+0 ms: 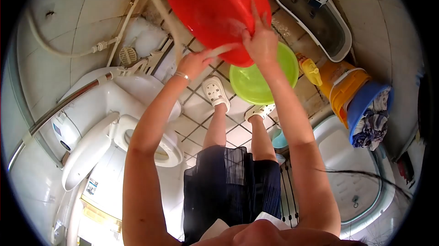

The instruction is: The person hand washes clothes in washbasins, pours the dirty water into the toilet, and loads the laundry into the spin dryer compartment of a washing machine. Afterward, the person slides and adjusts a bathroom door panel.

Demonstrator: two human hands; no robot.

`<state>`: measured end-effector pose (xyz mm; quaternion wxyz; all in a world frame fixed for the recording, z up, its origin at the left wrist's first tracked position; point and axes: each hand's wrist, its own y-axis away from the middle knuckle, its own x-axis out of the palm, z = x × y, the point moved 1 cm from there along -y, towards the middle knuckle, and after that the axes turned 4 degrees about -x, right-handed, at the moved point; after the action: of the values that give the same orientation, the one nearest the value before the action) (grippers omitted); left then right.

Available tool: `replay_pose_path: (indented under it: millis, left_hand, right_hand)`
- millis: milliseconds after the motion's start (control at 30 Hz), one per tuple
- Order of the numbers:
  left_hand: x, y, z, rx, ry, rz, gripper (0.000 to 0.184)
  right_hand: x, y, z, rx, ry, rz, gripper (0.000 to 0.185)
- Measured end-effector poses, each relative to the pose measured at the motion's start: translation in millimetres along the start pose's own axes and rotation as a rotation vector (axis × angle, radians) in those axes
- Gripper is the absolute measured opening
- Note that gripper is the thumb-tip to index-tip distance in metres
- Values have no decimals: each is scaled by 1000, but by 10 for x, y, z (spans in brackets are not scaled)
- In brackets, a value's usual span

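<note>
A large red basin (pixel 210 8) is tilted at the top of the head view, above the tiled floor. My right hand (pixel 264 47) grips its right rim, with some fingers stretched along the edge. My left hand (pixel 195 64), with a bracelet at the wrist, is closed by the basin's near edge. A pale, narrow strip (pixel 224 50) runs from this hand across the red rim; blur hides what it is. Under the red basin, a lime-green basin (pixel 260 79) stands on the floor, partly covered by my right arm and the red rim.
On the left are a toilet (pixel 130 136), a washbasin (pixel 137 86) and a hose (pixel 59 53). A grey-white tub (pixel 340 49) stands at upper right. A yellow bottle (pixel 312 71), an orange bucket (pixel 340 86), a blue bucket of cloth (pixel 354 116) and a baby bath (pixel 336 154) line the right side.
</note>
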<state>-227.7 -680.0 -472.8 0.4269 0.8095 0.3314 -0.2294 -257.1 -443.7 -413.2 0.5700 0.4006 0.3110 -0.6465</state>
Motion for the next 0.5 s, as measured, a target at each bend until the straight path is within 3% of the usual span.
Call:
replay_pose_path:
  millis: [33,133,200,367,467,500]
  left_hand:
    - [-19,-74,-18,16,17,-60,33]
    - [-373,-250,-75,-212,-51,-361,32]
    - [-570,-360,270,-422,5,-536,34]
    - [-1044,-56,296,-499,155,-485,36]
    - [-873,107,391,-422,130,-448,34]
    - [-794,139,462,-389,106,-451,33]
  right_hand:
    - [35,12,66,-107,77,-62,76]
    - [46,2,326,-216,-43,-7,78]
    - [12,-10,434,-185,-163,-23,79]
    - [-117,-34,690,-228,-337,-191,78]
    - [-133,115,810,-406,-145,-129,81]
    - [-106,120,828,-479,-123,-209,78]
